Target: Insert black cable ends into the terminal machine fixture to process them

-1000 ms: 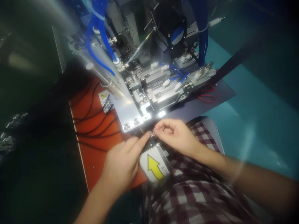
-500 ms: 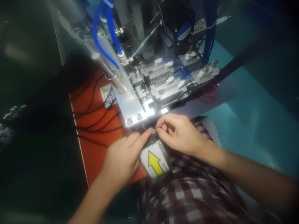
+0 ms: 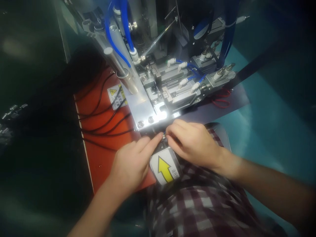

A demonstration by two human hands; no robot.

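My left hand (image 3: 132,163) lies on the orange mat (image 3: 98,158), its forefinger stretched out to a tiny shiny metal part (image 3: 163,135) just under the front edge of the machine's bright metal plate (image 3: 145,115). My right hand (image 3: 195,143) meets it from the right, fingers curled and pinched at the same small part. The two hands touch at the fingertips. What the part is stays too small to make out. A white label with a yellow arrow (image 3: 165,168) sits right below the hands.
A small machine with blue air hoses (image 3: 118,29), white fittings and pneumatic cylinders (image 3: 217,77) stands behind the plate. Black cables (image 3: 106,121) cross the orange mat beside a yellow warning sticker (image 3: 116,95). Red wire (image 3: 219,100) lies at the right. A checked shirt (image 3: 197,204) fills the foreground.
The view has shifted so the machine sits higher and nearer. Both hands have crept slightly up toward the plate's edge, the right hand's fingers curling tighter over the small part.
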